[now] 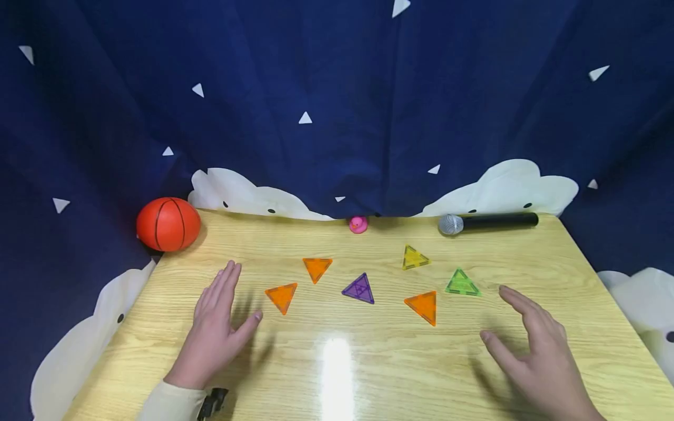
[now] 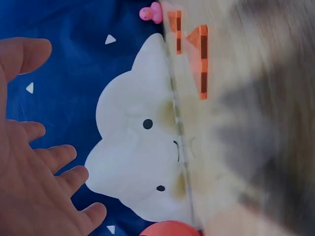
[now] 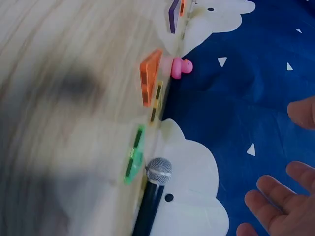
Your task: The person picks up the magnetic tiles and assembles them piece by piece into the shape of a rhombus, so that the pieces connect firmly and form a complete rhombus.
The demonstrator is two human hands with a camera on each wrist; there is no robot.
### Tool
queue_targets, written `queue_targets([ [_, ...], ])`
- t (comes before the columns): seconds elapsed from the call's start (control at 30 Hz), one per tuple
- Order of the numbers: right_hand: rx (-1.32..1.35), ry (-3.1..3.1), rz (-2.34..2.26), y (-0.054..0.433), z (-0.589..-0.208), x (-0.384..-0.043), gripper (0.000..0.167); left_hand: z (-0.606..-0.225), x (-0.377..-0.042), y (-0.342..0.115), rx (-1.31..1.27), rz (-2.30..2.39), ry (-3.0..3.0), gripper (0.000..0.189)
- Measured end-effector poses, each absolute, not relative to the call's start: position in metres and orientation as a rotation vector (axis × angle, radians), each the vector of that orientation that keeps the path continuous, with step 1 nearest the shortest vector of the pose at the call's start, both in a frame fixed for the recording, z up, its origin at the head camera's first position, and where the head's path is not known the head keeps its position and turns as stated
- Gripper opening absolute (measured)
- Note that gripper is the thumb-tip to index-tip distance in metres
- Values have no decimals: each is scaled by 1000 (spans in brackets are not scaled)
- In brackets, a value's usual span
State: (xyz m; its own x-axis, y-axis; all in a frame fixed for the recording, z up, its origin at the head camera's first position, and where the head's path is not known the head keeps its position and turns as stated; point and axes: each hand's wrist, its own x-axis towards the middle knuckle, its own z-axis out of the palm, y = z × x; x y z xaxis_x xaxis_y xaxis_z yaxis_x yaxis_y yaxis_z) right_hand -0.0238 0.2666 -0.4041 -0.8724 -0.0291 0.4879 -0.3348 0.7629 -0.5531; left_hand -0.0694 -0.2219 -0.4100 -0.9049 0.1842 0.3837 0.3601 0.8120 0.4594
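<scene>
My left hand (image 1: 218,330) hovers over the left part of the table, fingers straight and thumb apart, holding nothing. Nearest to it lies an orange triangular tile (image 1: 282,297), with a second orange tile (image 1: 317,269) just behind. A purple triangular tile (image 1: 360,289) is in the middle. To its right are a third orange tile (image 1: 423,307), a yellow tile (image 1: 415,258) and a green tile (image 1: 461,283). Close by the green one is my right hand (image 1: 539,351), raised with loosely bent fingers and nothing in its grasp. All the tiles lie flat, apart from one another.
At the back left sits a red ball (image 1: 168,224) with black lines. A pink rubber duck (image 1: 358,224) stands at the back edge, and a black microphone (image 1: 495,221) lies at the back right. A dark blue curtain (image 1: 347,88) hangs behind the wooden table (image 1: 263,374).
</scene>
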Motion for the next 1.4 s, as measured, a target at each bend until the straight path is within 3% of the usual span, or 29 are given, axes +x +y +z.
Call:
queue_targets([
  [0.37,307,-2437,981,242,-418,-30,75,-434,-72,-212,-375,-957,-2700,94],
  [0.7,309,-2454,1013,214,-422,-36,65,-454,-69,-207,-340,-1045,-2739,80],
  [1.4,400,-2426,1180,153,-413,-62,52,-463,-77,-197,-356,-1092,-2682,70],
])
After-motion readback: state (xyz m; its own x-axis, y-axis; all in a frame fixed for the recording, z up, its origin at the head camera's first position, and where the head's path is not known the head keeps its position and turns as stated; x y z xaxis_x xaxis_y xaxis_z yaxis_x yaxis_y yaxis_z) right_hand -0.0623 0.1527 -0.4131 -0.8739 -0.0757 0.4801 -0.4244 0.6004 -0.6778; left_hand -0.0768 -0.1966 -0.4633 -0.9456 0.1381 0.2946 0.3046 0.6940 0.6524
